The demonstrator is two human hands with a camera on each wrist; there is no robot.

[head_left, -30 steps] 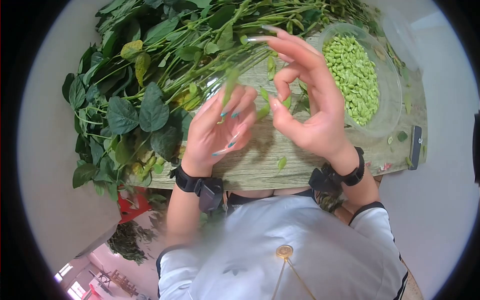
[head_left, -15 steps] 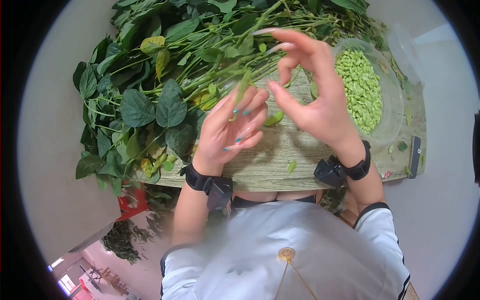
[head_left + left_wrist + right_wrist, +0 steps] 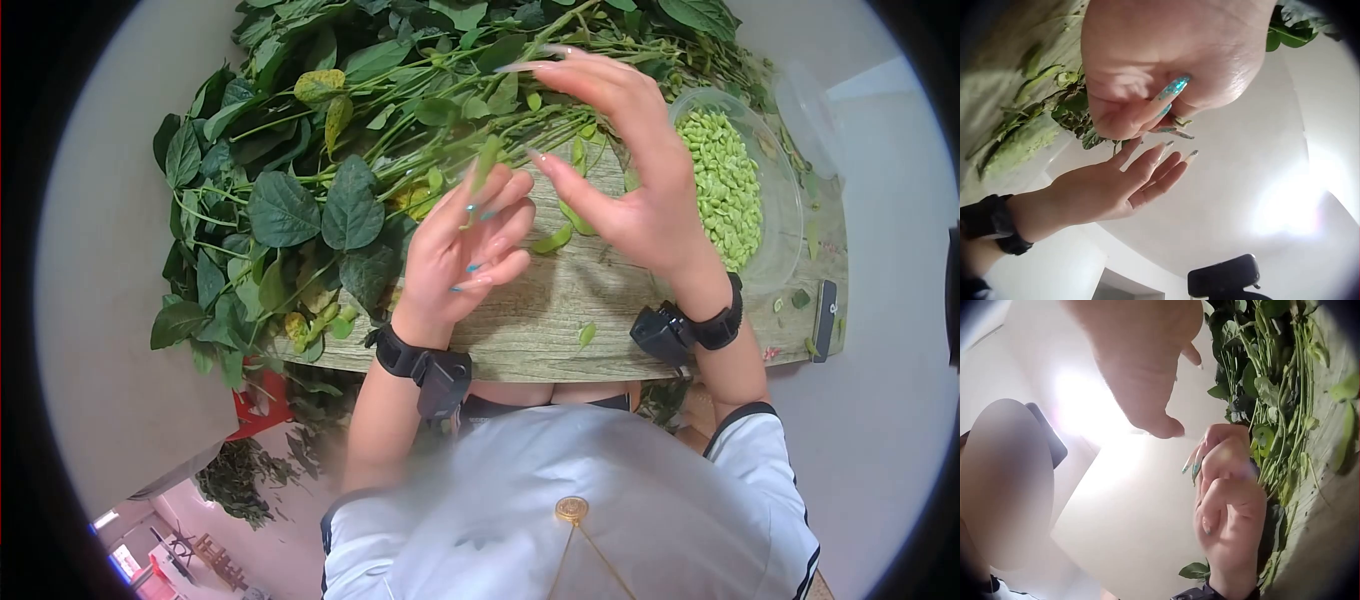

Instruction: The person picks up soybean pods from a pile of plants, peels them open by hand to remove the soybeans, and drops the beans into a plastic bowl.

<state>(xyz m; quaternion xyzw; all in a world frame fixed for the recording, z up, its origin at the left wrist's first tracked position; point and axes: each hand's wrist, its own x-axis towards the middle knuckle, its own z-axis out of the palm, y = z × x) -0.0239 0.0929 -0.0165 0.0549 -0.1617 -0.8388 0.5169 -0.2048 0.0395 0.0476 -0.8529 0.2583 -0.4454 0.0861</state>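
In the head view my left hand pinches a green pod between thumb and forefinger, the pod standing upright above the fingertips. My right hand is raised just to its right, thumb and fingers spread apart, nothing visible between them. The left wrist view shows the right hand with fingers extended beyond the left palm. The left hand has curled fingers in the right wrist view. Several loose pods lie on the table between and below the hands.
Leafy stalks cover the table's left and back. A clear tub of shelled green beans stands at the right, a clear lid-like piece behind it. A dark flat object lies at the right edge.
The right hand's fingers have opened wider, away from the thumb. The left hand keeps its pod and appears slightly farther right in the head view, which has shifted too.
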